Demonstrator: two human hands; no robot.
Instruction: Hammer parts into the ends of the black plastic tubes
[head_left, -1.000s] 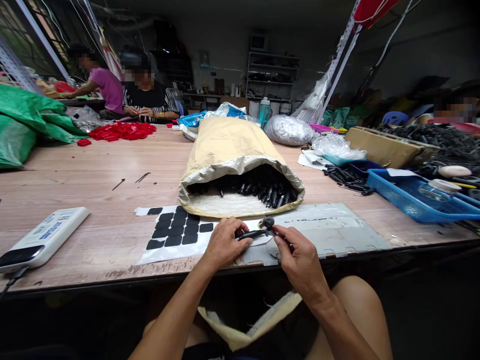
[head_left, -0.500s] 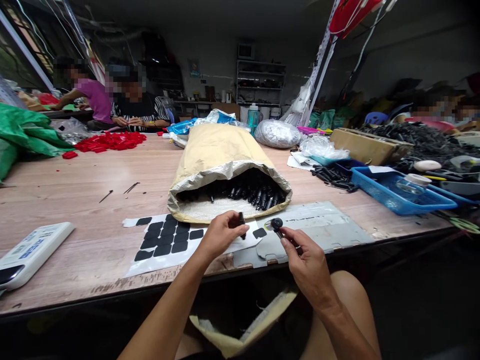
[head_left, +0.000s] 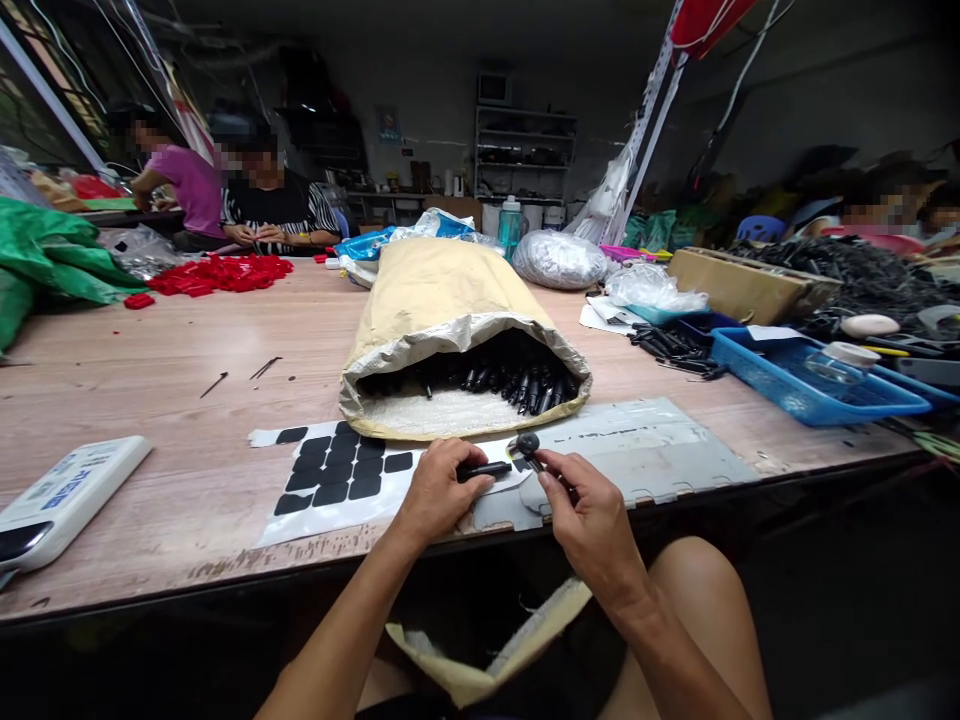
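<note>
Pinched in my left hand (head_left: 439, 490) is a slim black tube (head_left: 487, 469), lying almost level and pointing right. My right hand (head_left: 596, 515) grips a small dark tool with a round black head (head_left: 529, 442); its fingers hide most of the handle. The head is close to the tube's right end, and I cannot tell whether they touch. Below and left of my hands lies a white sheet with black rounded-square pieces (head_left: 337, 468). A grey board (head_left: 652, 450) extends to the right. Behind them, a tan sack (head_left: 457, 285) opens toward me, with many black tubes (head_left: 536, 385) inside.
On the left are a white device (head_left: 82, 500), a red pile (head_left: 225, 275) and green sacking (head_left: 52, 255). At right stand a blue tray (head_left: 817, 385), loose black parts (head_left: 675, 350) and a cardboard box (head_left: 750, 285). Co-workers sit farther back.
The black tube in my left hand has turned from upright to nearly level. My right hand has moved left with the round-headed tool, closing the gap. The view has shifted slightly.
</note>
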